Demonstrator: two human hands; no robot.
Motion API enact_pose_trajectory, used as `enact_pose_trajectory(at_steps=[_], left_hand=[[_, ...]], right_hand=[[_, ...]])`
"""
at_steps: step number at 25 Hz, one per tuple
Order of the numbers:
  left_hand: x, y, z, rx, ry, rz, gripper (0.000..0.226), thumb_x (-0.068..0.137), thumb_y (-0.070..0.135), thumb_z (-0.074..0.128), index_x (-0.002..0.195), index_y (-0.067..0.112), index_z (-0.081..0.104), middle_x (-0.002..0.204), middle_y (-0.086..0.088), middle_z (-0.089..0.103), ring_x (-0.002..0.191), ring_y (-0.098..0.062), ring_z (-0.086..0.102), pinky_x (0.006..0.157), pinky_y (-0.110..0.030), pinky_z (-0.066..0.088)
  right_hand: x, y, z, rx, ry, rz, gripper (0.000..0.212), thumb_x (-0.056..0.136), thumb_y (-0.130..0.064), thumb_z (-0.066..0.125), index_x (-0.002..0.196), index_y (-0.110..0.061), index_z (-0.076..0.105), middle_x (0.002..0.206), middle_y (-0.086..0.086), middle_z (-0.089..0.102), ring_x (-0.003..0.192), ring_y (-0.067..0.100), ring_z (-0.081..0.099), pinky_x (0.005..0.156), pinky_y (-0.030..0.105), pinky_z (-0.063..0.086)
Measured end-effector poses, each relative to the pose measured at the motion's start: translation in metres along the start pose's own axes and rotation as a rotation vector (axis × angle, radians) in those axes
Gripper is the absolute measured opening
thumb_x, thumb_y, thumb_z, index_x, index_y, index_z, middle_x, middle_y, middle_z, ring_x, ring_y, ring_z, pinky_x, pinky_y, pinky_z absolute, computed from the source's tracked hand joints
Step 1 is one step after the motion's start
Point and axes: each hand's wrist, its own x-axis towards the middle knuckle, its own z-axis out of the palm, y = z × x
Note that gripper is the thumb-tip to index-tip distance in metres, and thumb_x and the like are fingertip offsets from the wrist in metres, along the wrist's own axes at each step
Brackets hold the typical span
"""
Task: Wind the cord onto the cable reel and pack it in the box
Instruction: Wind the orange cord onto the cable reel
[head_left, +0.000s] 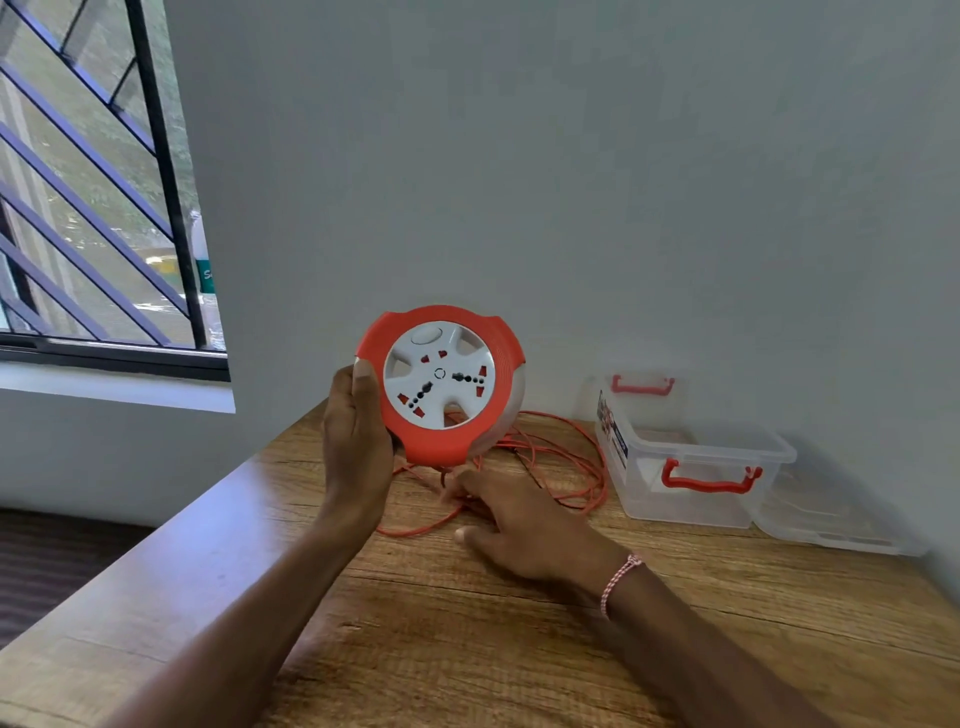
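My left hand (356, 447) grips the left rim of the orange and white cable reel (440, 382) and holds it upright above the table, its socket face toward me. The orange cord (566, 457) lies in loose loops on the wooden table (467, 649) under and behind the reel. My right hand (514, 519) lies low on the table over the near part of the cord, fingers spread toward the left; whether it holds the cord is blurred. The clear plastic box (691, 467) with red handles stands open at the right, near the wall.
The box's clear lid (836, 525) lies flat on the table to the right of the box, by the wall. A barred window (93, 208) is at the left. The table's left edge runs diagonally down to the near left.
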Motion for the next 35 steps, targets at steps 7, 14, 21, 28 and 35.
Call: enact_pose_trajectory(at_steps=[7, 14, 21, 28, 35], left_hand=[[0.013, -0.006, -0.01, 0.075, 0.063, 0.001, 0.02, 0.111, 0.049, 0.036, 0.108, 0.042, 0.054, 0.094, 0.012, 0.072, 0.08, -0.003, 0.076, 0.059, -0.025, 0.062], [0.016, -0.01, -0.012, 0.123, 0.08, 0.0, 0.018, 0.111, 0.048, 0.036, 0.114, 0.039, 0.052, 0.099, 0.012, 0.069, 0.082, 0.003, 0.074, 0.059, -0.017, 0.06], [0.016, -0.016, -0.01, 0.183, 0.022, -0.016, 0.02, 0.11, 0.052, 0.036, 0.105, 0.041, 0.053, 0.098, 0.004, 0.072, 0.085, -0.019, 0.077, 0.067, -0.037, 0.065], [0.006, -0.019, -0.002, 0.174, -0.077, -0.01, 0.031, 0.109, 0.052, 0.037, 0.105, 0.03, 0.058, 0.085, 0.0, 0.069, 0.067, -0.008, 0.07, 0.05, -0.022, 0.053], [-0.005, -0.018, 0.003, 0.271, -0.229, 0.104, 0.03, 0.106, 0.06, 0.039, 0.106, 0.035, 0.056, 0.087, -0.007, 0.075, 0.071, -0.021, 0.078, 0.06, -0.055, 0.064]], right_hand=[[-0.005, 0.016, -0.019, -0.058, 0.134, 0.016, 0.043, 0.09, -0.029, 0.077, 0.129, -0.038, 0.061, 0.088, -0.02, 0.067, 0.081, -0.001, 0.06, 0.072, 0.022, 0.048], [-0.008, 0.017, -0.022, -0.249, 0.001, -0.047, 0.009, 0.09, -0.034, 0.077, 0.098, -0.03, 0.077, 0.088, -0.02, 0.05, 0.08, 0.0, 0.048, 0.064, 0.019, 0.035], [-0.032, 0.02, -0.084, 0.008, -0.373, 0.02, 0.009, 0.09, -0.029, 0.078, 0.098, -0.027, 0.081, 0.093, -0.013, 0.078, 0.088, 0.001, 0.068, 0.082, 0.026, 0.054], [-0.034, 0.006, -0.086, -0.374, 0.754, -0.141, 0.029, 0.098, -0.042, 0.062, 0.101, -0.018, 0.079, 0.083, -0.002, 0.079, 0.064, 0.012, 0.07, 0.061, 0.027, 0.059], [-0.014, -0.017, -0.052, -0.759, 0.496, -0.199, 0.059, 0.097, -0.042, 0.067, 0.151, -0.028, 0.049, 0.13, 0.019, 0.066, 0.112, 0.033, 0.067, 0.076, 0.043, 0.063]])
